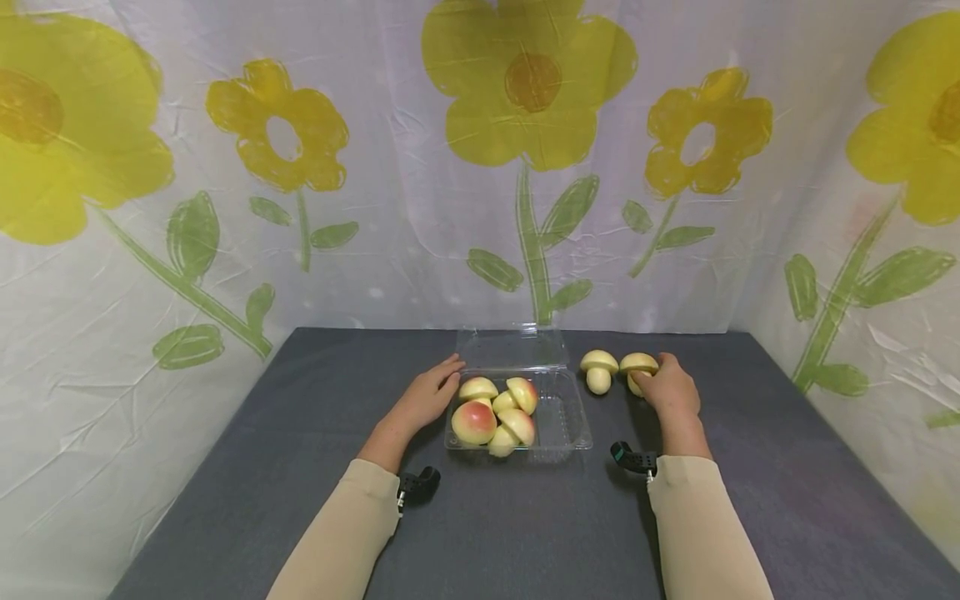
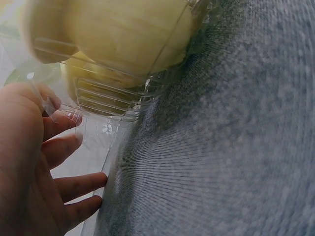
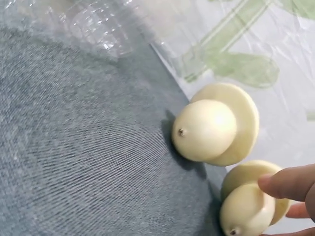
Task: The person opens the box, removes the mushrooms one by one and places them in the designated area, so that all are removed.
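Mushroom [image 1: 637, 362], pale yellow, sits right of the clear box [image 1: 557, 412], pinched between thumb and fingers of the right hand [image 1: 672, 390]. Just left of it, on the dark surface [image 1: 525, 533], is 1 matching mushroom [image 1: 599, 360]. 4 red-tinged mushrooms [image 1: 474, 422] crowd the box's left part; its lid [image 1: 510, 346] lies open behind. The left hand [image 1: 422, 400], fingers spread, touches the box's left side. Yellow flowers [image 1: 532, 83] pattern the white curtain [image 1: 405, 275] beyond.

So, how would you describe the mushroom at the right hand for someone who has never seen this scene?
On the dark table is an open clear box. To its right, just past a pale mushroom, is the target mushroom. Unlike that untouched neighbour, it is held by the right hand.
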`<move>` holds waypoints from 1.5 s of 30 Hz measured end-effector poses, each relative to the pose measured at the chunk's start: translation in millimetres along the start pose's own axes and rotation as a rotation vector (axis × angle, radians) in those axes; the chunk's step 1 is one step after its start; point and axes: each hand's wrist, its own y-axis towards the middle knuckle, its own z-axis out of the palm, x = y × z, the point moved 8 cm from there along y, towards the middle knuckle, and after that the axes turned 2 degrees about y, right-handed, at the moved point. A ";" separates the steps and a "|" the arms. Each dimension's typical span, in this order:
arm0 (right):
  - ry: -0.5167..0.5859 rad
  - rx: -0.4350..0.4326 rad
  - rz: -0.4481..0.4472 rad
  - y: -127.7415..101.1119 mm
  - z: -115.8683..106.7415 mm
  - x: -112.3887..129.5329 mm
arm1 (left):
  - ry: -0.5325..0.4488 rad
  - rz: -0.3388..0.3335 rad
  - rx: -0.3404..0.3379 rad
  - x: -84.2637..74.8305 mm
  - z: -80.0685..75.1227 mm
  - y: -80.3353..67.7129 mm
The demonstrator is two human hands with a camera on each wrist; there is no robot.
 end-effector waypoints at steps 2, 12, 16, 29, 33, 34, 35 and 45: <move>-0.008 0.017 0.008 -1.2 -1.7 0.5 | 0.001 -0.002 0.003 -0.1 -0.3 0.1; -0.066 0.053 0.012 -8.5 -10.8 13.7 | 0.003 -0.005 0.008 2.5 0.7 1.2; -0.069 0.055 -0.003 -17.1 -17.0 26.7 | 0.002 -0.005 0.007 3.3 1.3 1.7; -0.101 0.052 -0.115 -43.2 -26.4 74.0 | 0.012 -0.003 0.000 3.2 1.6 1.6; -0.121 0.069 -0.165 -50.2 -23.4 87.1 | 0.011 -0.004 0.003 2.3 1.0 0.8; -0.124 0.073 -0.178 -52.6 -22.2 90.7 | 0.010 -0.006 0.004 2.1 0.8 0.6; -0.129 0.069 -0.191 -54.7 -21.4 93.9 | 0.009 -0.008 0.005 1.7 0.7 0.5; -0.225 0.094 -0.350 -79.8 0.1 130.9 | 0.020 -0.001 -0.009 -2.0 -0.5 -0.4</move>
